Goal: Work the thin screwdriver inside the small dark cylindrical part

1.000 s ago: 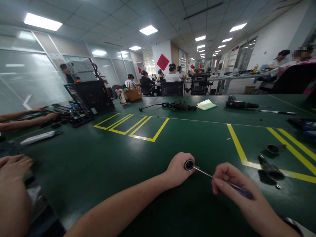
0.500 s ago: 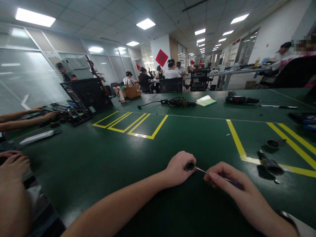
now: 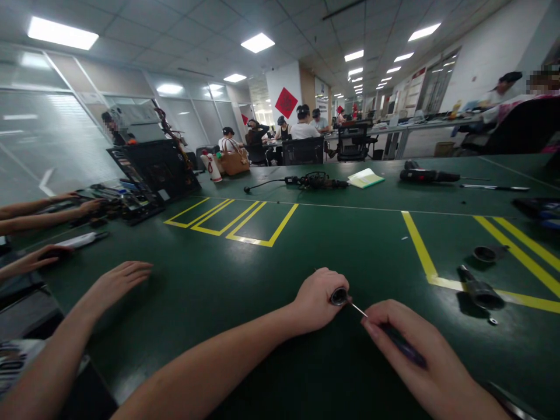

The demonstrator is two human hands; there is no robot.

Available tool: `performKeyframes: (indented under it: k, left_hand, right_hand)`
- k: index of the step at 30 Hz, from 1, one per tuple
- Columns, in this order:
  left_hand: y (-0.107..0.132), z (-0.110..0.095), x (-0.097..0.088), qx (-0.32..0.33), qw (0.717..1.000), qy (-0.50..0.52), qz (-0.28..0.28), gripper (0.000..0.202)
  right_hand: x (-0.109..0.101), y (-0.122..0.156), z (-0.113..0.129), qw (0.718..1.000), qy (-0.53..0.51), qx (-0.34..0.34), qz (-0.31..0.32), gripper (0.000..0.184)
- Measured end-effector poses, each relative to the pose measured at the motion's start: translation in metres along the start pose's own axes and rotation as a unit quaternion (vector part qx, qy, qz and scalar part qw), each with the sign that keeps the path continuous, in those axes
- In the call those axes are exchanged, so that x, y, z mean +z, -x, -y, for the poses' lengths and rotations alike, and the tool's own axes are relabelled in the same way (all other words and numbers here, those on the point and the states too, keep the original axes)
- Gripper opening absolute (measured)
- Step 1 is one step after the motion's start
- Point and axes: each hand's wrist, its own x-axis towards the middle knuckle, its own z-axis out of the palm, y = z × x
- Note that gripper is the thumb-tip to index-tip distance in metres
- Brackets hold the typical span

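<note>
Curled snugly, the left hand wraps a metal cup, leaving only its rim and dark hollow in view. Just right of the cup and a little nearer the wearer, the right hand grasps a thin tool; the bare shaft slants up to the cup's right edge. Whether the tip meets the rim or a fingertip beside it is too small to tell.

Good work at that edge probably calls for a firm left hand braced on the table, so that only the tool moves. Small, light movements should serve better than a hard push, since a slip could carry the tip into the fingers beside the rim. Facing the hollow toward the eyes helps with aiming.

Neither grip shows a gap: the left fingers lie bent around the cup, while the right thumb and forefinger pinch the tool toward its front, its handle lying back along the palm.

Well right of the cup lie a housing, a fitting and a ring. A co-worker's hand is well left of the cup.
</note>
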Motion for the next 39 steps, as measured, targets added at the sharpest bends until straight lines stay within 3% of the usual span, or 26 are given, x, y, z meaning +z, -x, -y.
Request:
performKeyframes:
  k: [5,7,10,13,18,23,26,39]
  left_hand:
    - [-0.001,-0.002,-0.004,0.011,1.0,0.026,0.013,0.014]
    - [-0.001,-0.003,-0.005,0.005,0.999,0.034,0.016,0.014]
    - [-0.002,-0.003,-0.006,-0.021,0.999,0.046,0.013,0.016]
    - [-0.002,-0.001,-0.004,-0.019,0.998,0.059,0.005,0.016]
    - [-0.004,-0.001,-0.001,-0.024,1.0,0.015,-0.003,0.015]
    - [-0.002,-0.001,0.0,-0.021,1.0,-0.015,-0.004,0.011]
    - [-0.001,0.0,0.0,-0.022,0.999,-0.031,-0.01,0.009]
    - [-0.001,0.001,0.002,-0.092,0.994,-0.046,-0.023,0.002]
  right_hand:
    - [-0.004,-0.008,-0.002,0.984,-0.127,0.125,-0.001,0.024]
    - [-0.006,-0.012,-0.003,0.956,-0.234,0.176,-0.026,0.024]
    - [-0.006,-0.016,-0.003,0.892,-0.388,0.229,-0.046,0.019]
    - [-0.004,-0.017,-0.003,0.854,-0.454,0.248,-0.048,0.016]
    - [-0.002,-0.014,-0.004,0.869,-0.423,0.251,-0.053,0.018]
    - [-0.002,-0.016,-0.008,0.831,-0.485,0.268,-0.038,0.012]
    - [-0.004,-0.019,-0.01,0.824,-0.496,0.271,-0.043,0.011]
    - [-0.009,-0.019,-0.011,0.863,-0.428,0.259,-0.065,0.017]
